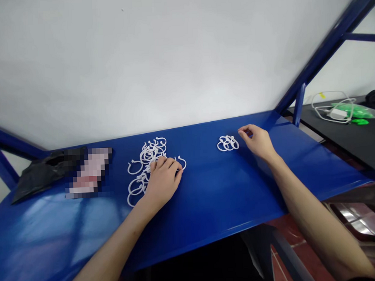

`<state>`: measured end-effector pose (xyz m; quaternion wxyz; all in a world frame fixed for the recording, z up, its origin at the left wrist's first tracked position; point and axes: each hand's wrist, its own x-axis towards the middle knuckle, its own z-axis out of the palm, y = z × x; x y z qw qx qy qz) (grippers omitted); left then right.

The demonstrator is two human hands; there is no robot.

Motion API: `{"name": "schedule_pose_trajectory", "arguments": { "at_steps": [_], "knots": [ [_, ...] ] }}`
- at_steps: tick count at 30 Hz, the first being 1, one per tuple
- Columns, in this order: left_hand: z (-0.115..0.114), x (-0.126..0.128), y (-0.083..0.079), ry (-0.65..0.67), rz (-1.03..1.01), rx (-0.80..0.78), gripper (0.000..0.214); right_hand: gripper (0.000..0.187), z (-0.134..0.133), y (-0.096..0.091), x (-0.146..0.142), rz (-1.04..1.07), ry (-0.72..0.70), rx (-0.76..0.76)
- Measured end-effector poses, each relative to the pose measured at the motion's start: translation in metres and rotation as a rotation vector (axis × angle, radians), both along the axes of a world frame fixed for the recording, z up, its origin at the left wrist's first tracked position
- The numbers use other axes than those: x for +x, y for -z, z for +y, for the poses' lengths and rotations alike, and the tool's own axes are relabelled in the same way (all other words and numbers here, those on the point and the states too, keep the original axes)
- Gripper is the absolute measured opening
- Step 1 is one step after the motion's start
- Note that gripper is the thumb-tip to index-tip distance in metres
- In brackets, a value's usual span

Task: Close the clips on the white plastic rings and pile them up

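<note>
My left hand point(164, 178) rests with bent fingers on a loose pile of white plastic curtain rings point(149, 152). These rings have gaps with small knobbed ends. One open ring point(184, 162) sticks out beside the thumb and forefinger, which close on its near side; the fingertips are partly hidden. My right hand point(257, 140) hovers at the right, thumb and forefinger pinched together with nothing visible in them. Just left of it lies a small cluster of white rings point(228, 143), overlapping one another and looking closed.
The blue table point(208, 197) meets a pale wall point(184, 62) at the back. A black plastic bag point(42, 173) and a blurred-out packet point(91, 171) lie at the left. Blue frame bars point(323, 51) slope up at the right, beside a black surface with a white charger point(338, 114).
</note>
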<state>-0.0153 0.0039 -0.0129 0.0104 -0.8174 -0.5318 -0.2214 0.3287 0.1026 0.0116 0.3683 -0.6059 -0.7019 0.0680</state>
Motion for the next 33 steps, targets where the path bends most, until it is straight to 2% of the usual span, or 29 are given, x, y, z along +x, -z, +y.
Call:
{"name": "schedule_pose_trajectory", "arguments": {
  "at_steps": [2,4,8,10,13,17,18,20,22,24,27,33],
  "knots": [
    [-0.001,0.002,-0.002,0.023,-0.012,0.035,0.011,0.021,-0.012,-0.003,-0.017,0.055,-0.016,0.088],
    [-0.003,0.004,-0.004,0.061,-0.028,0.100,0.010,0.025,-0.028,-0.004,-0.040,0.125,-0.124,0.077],
    [-0.008,0.011,-0.011,0.157,-0.026,0.266,0.010,0.025,-0.064,0.000,-0.089,0.283,-0.540,-0.211],
    [-0.010,0.014,-0.013,0.211,0.001,0.306,0.011,0.025,-0.075,0.005,-0.106,0.379,-0.659,-0.330],
    [-0.012,0.016,-0.013,0.287,0.015,0.294,0.016,0.024,-0.081,0.013,-0.117,0.538,-0.676,-0.401],
    [-0.014,0.021,-0.011,0.347,-0.057,0.296,0.014,0.021,-0.079,0.019,-0.117,0.674,-0.665,-0.440],
    [-0.015,0.022,-0.010,0.328,-0.105,0.305,0.011,0.022,-0.078,0.018,-0.116,0.691,-0.670,-0.439],
    [-0.015,0.023,-0.010,0.208,-0.233,0.290,0.012,0.022,-0.079,0.017,-0.115,0.705,-0.678,-0.427],
    [-0.015,0.023,-0.012,0.064,-0.349,0.192,0.018,0.022,-0.080,0.016,-0.115,0.690,-0.698,-0.421],
    [-0.014,0.022,-0.015,0.005,-0.406,0.040,0.016,0.022,-0.082,0.015,-0.114,0.659,-0.731,-0.426],
    [-0.012,0.020,-0.019,0.045,-0.434,-0.121,0.010,0.021,-0.083,0.015,-0.113,0.592,-0.763,-0.414],
    [-0.018,0.022,-0.022,0.096,-0.508,-0.194,0.012,0.016,-0.084,0.013,-0.109,0.443,-0.832,-0.297]
  ]
}}
